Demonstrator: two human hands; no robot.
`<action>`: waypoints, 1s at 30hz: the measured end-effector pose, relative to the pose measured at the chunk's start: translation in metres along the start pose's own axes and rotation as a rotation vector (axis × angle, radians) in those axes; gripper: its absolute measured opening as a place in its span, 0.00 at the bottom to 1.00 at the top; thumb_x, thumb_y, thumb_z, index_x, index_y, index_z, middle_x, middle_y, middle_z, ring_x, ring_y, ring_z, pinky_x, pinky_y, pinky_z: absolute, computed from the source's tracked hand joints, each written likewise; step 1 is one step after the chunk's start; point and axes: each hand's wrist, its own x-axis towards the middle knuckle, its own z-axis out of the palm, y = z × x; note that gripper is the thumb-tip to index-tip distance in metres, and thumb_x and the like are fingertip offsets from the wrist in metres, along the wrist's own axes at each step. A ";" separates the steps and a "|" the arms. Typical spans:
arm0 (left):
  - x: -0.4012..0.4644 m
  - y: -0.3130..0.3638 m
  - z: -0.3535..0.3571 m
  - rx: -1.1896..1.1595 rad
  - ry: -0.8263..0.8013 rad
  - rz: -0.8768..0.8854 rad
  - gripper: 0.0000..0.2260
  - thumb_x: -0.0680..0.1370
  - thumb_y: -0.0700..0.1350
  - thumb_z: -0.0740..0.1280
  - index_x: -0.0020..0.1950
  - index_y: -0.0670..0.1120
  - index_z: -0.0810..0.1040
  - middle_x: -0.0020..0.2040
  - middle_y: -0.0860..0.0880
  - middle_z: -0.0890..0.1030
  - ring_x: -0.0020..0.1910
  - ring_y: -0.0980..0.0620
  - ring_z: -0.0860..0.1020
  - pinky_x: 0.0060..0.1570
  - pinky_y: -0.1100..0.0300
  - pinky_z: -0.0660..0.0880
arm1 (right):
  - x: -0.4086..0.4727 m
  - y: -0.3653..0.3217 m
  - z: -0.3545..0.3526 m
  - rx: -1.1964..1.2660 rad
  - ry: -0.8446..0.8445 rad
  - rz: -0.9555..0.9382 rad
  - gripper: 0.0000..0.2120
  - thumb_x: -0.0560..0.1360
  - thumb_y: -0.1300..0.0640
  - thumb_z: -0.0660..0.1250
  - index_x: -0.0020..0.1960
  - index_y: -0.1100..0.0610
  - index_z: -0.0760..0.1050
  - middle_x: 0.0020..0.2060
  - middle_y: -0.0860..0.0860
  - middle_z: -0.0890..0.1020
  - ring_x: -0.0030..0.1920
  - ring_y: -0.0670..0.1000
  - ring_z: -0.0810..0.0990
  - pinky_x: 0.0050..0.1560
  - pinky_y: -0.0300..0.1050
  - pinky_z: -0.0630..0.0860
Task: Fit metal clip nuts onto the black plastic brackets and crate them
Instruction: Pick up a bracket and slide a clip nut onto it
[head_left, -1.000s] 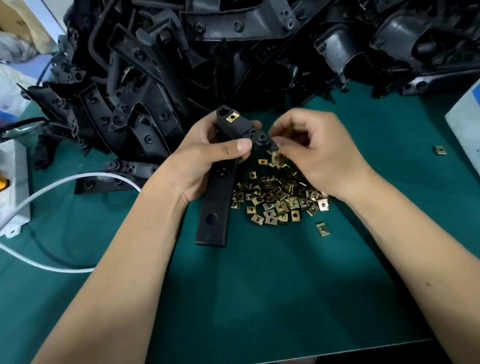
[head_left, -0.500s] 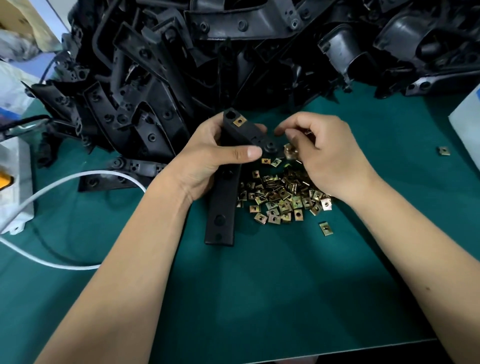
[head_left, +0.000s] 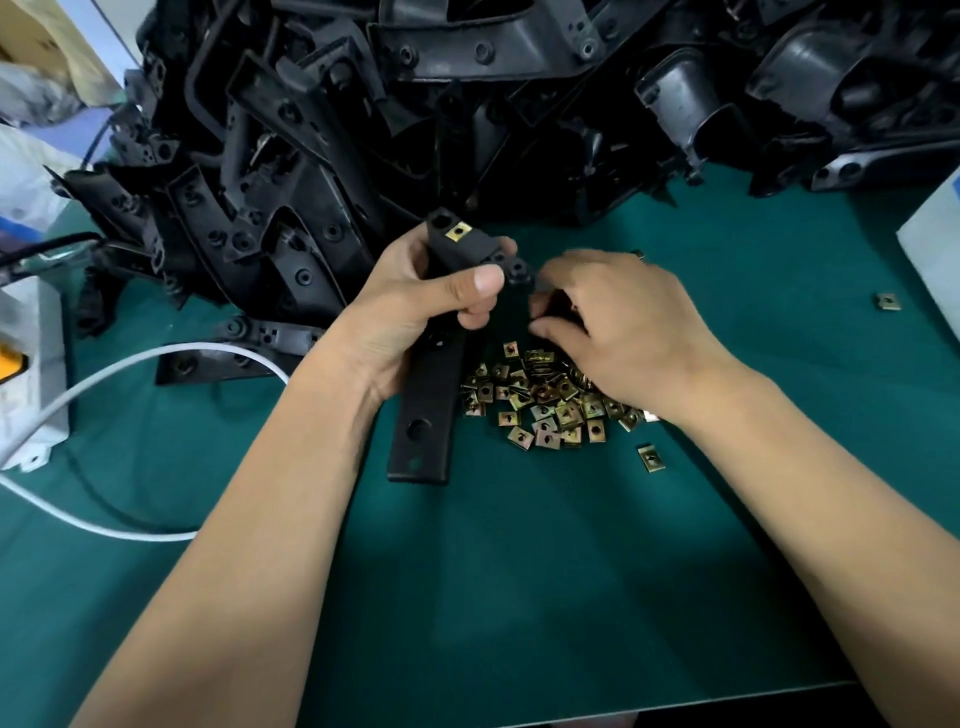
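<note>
My left hand grips a long black plastic bracket near its upper end, thumb across the front. One brass clip nut sits fitted at the bracket's top. My right hand is just right of the bracket, fingers curled and pinching at the bracket's small side tab. The nut it holds is hidden under the fingertips. Below that hand lies a heap of loose clip nuts on the green mat.
A big pile of black brackets fills the back of the table. Stray nuts lie at the right and far right. A white cable and white box are at left, a white object at right.
My right hand has dropped lower and closed in on the bracket's side tab; the nut seen in its fingers before is now covered. The left hand tilted the bracket slightly.
</note>
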 end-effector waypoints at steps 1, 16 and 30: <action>-0.001 0.001 0.000 0.056 -0.020 -0.002 0.17 0.64 0.43 0.82 0.48 0.45 0.82 0.44 0.39 0.77 0.32 0.54 0.72 0.34 0.63 0.70 | -0.001 0.003 0.001 0.116 0.043 0.027 0.03 0.80 0.52 0.70 0.51 0.48 0.77 0.44 0.41 0.80 0.47 0.47 0.80 0.45 0.45 0.70; -0.002 0.006 0.006 0.347 0.042 0.011 0.19 0.65 0.36 0.80 0.47 0.49 0.75 0.45 0.50 0.83 0.40 0.56 0.81 0.33 0.63 0.76 | -0.006 0.014 -0.007 1.256 0.136 0.307 0.02 0.78 0.63 0.73 0.46 0.58 0.84 0.31 0.49 0.76 0.26 0.45 0.63 0.29 0.41 0.59; 0.001 -0.001 0.012 0.332 0.017 0.043 0.18 0.65 0.43 0.82 0.48 0.51 0.78 0.44 0.54 0.83 0.43 0.55 0.82 0.35 0.62 0.78 | -0.005 0.009 0.005 1.292 0.191 0.313 0.03 0.75 0.61 0.76 0.43 0.58 0.87 0.28 0.51 0.76 0.24 0.46 0.62 0.25 0.40 0.58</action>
